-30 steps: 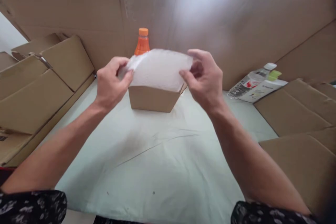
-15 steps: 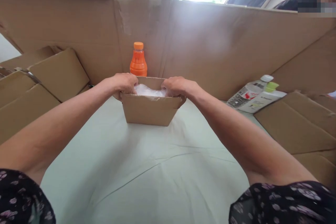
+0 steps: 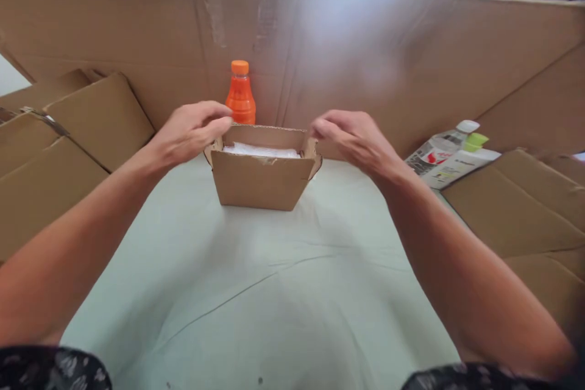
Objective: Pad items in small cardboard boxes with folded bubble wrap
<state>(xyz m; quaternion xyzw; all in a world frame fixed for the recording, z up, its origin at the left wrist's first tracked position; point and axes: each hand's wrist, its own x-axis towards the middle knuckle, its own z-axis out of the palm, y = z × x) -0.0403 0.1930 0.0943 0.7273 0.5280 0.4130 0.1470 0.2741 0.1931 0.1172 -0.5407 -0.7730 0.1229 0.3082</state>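
Observation:
A small open cardboard box (image 3: 260, 180) stands upright on the pale green cloth (image 3: 256, 292), with white wrapped material (image 3: 261, 151) inside, level with a little below the rim. My left hand (image 3: 194, 128) hovers at the box's left rim, thumb and fingers apart and holding nothing. Over on the other side, my right hand (image 3: 351, 134) is beside the right rim, its fingers bent and slightly blurred, with nothing seen in them. Short side flaps stick up and outward near both hands. Whether any fingertip touches a flap is hard to see.
Behind the box stands an orange bottle (image 3: 241, 97) against a tall cardboard wall (image 3: 365, 67). Folded cardboard boxes (image 3: 100, 119) lie at the left, and more cardboard (image 3: 516, 207) at the right. A clear plastic bottle (image 3: 439, 149) leans there by a white carton (image 3: 461, 167).
Both hands have come up out of the box and moved apart to its two sides. The white material inside is now uncovered and looks flatter. The view has tilted slightly.

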